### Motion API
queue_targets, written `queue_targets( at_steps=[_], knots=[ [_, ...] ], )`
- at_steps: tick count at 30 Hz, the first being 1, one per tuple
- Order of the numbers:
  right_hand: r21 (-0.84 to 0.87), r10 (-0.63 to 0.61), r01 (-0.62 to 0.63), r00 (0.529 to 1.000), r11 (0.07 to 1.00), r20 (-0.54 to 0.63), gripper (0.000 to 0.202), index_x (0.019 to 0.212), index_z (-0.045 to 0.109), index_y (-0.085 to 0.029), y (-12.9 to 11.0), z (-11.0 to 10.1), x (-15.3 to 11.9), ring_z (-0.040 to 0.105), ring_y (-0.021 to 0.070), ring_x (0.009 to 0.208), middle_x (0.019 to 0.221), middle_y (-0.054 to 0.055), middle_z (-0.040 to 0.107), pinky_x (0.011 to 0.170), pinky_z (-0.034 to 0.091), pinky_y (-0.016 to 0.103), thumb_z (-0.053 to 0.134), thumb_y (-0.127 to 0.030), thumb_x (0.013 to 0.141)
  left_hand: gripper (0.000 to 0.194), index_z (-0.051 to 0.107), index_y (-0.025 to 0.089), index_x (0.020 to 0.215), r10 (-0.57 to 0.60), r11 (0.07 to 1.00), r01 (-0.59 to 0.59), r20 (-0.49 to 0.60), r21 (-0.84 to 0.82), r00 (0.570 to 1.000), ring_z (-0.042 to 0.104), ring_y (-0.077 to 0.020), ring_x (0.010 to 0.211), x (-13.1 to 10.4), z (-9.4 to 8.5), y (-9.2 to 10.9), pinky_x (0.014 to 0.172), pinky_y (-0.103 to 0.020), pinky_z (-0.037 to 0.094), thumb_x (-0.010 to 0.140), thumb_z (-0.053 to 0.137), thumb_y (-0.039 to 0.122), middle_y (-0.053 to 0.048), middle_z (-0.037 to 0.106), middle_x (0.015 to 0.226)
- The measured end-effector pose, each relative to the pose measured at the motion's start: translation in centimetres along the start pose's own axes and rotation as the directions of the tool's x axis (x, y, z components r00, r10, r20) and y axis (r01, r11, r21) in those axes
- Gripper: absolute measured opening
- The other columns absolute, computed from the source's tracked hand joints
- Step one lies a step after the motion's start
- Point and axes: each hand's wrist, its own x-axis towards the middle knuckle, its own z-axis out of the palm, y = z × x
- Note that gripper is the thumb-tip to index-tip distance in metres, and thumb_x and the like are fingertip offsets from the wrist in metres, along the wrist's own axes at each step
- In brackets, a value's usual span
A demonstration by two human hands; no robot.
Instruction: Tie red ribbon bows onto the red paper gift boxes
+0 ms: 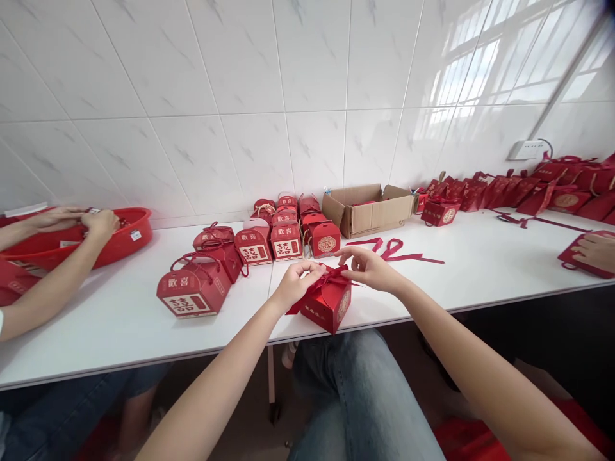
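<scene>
A small red gift box (323, 310) with gold print stands at the table's front edge, right in front of me. Across its top runs a red ribbon (332, 275) tied in a bow. My left hand (298, 283) pinches the ribbon at the bow's left side, thumb against fingers. From the right, my right hand (366, 266) has its fingers curled in a pinch on the bow's other side. Behind it on the table lie loose red ribbons (413, 258).
Several red boxes (195, 288) stand to the left and behind. An open cardboard carton (377, 221) is by the wall. A co-worker's hands (98, 227) are over a red basin (127, 238) at left; another person's hand (596, 251) rests on a red box at right.
</scene>
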Motion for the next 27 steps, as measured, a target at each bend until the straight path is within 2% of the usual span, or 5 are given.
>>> queue_targets(
  at_steps=[6,10,13,21,27],
  knots=[
    [0.042,0.008,-0.010,0.999,0.999,0.039,0.021,0.095,0.060,-0.016,-0.1,0.1,0.5,0.036,0.0060,0.048,0.076,0.000,0.056,0.045,0.032,0.022,0.059,-0.028,0.078,0.033,0.071,0.015,0.075,-0.079,0.989,0.083,0.038,-0.126,0.996,0.059,-0.0180,0.080,0.1,-0.5,-0.1,0.075,-0.029,0.042,0.077,0.061,0.047,-0.006,0.067,0.084],
    [-0.073,-0.038,0.046,0.994,0.996,0.101,0.022,0.098,0.061,-0.018,-0.5,-0.1,0.5,0.041,0.0065,0.052,0.091,0.003,0.062,0.050,0.037,0.023,0.061,-0.024,0.077,0.032,0.071,0.016,0.076,-0.121,0.961,0.128,0.046,-0.244,0.992,0.061,-0.0173,0.076,0.1,-0.6,0.1,0.073,-0.029,0.044,0.074,0.065,0.047,-0.005,0.068,0.081],
    [-0.190,-0.057,0.079,0.991,0.979,0.118,0.021,0.099,0.061,-0.018,-0.9,0.0,0.5,0.047,0.0088,0.058,0.089,0.003,0.064,0.055,0.039,0.023,0.058,-0.020,0.078,0.031,0.071,0.016,0.075,-0.153,0.942,0.165,0.063,-0.293,0.986,0.061,-0.0176,0.075,0.0,-0.5,0.4,0.071,-0.029,0.045,0.070,0.068,0.047,-0.005,0.068,0.079],
    [-0.425,-0.124,0.182,0.979,0.886,0.161,0.020,0.093,0.062,-0.018,-1.9,0.1,0.4,0.059,0.0183,0.084,0.093,0.007,0.066,0.073,0.045,0.030,0.051,-0.009,0.080,0.034,0.069,0.015,0.073,-0.147,0.959,0.146,0.017,-0.241,0.989,0.060,-0.0178,0.072,0.1,-0.3,1.0,0.069,-0.029,0.045,0.068,0.068,0.048,-0.005,0.067,0.076],
    [-0.469,-0.147,0.196,0.979,0.861,0.139,0.018,0.094,0.063,-0.018,-2.7,0.3,0.2,0.057,0.0166,0.079,0.089,0.006,0.064,0.068,0.042,0.027,0.052,-0.012,0.081,0.033,0.066,0.015,0.072,-0.120,0.963,0.116,0.000,-0.244,0.993,0.058,-0.0156,0.072,0.1,-0.3,0.5,0.069,-0.028,0.044,0.071,0.067,0.048,-0.003,0.064,0.074]
  ],
)
